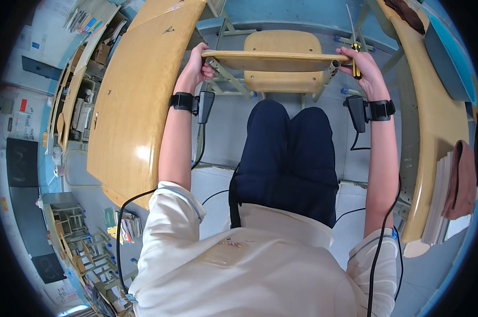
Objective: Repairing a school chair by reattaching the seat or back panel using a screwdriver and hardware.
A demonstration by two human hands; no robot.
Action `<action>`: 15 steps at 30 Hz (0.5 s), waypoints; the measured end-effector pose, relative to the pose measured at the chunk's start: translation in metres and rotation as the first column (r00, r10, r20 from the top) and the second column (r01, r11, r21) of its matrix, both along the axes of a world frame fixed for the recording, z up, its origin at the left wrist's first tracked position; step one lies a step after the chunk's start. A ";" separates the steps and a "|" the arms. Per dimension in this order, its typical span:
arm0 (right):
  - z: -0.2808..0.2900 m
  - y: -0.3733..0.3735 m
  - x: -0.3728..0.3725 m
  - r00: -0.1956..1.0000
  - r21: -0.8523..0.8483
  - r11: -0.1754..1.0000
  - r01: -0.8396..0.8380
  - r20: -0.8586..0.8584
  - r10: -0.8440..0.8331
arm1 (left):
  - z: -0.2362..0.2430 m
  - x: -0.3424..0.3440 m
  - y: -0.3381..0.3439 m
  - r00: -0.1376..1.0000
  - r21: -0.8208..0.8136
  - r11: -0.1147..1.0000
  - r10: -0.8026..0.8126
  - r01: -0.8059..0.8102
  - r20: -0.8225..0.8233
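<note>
A wooden board [281, 63] is held level in front of me, its thin edge facing up toward me. My left hand [196, 64] grips the board's left end, fingers curled around it. At the opposite end, my right hand [361, 67] is closed around a screwdriver [356, 62] with a yellow and black handle, its long shaft pointing away. The fingers of that hand also touch the board's right end. Two metal tubes, a left one [223, 71] and a right one [327, 80], show at the board's ends; whether they are joined to it I cannot tell.
Beyond the board is a wooden chair [284, 40]. A wooden desk [136, 105] with small metal parts stands at left. On the right-hand desk [434, 121] are a blue bin [450, 58], a brown cloth [459, 182] and stacked books [441, 198]. Cables hang from my wrist devices.
</note>
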State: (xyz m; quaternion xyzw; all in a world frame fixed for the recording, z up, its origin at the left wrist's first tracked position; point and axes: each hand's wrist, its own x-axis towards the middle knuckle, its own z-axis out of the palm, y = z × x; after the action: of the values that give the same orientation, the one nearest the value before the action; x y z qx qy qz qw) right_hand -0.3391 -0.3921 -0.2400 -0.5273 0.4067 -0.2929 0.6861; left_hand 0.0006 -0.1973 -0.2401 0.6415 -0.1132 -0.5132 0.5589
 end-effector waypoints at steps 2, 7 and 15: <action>-0.001 -0.002 0.001 1.000 0.020 1.000 -0.024 -0.009 0.024 | 0.000 0.002 0.000 0.998 0.024 0.999 -0.044 0.043 0.035; -0.016 -0.008 -0.002 0.998 0.106 0.993 -0.056 -0.030 0.059 | -0.007 0.003 -0.001 0.996 0.044 0.996 -0.082 0.083 -0.027; -0.043 -0.020 0.002 0.995 0.144 0.989 -0.027 -0.087 0.040 | -0.047 0.013 -0.010 0.988 0.072 0.991 -0.103 0.112 -0.113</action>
State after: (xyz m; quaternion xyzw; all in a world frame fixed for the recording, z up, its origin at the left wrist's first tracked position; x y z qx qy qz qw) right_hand -0.3369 -0.4126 -0.2826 -0.4963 0.4479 -0.2277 0.7080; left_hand 0.0132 -0.2072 -0.2871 0.6268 -0.0968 -0.5809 0.5102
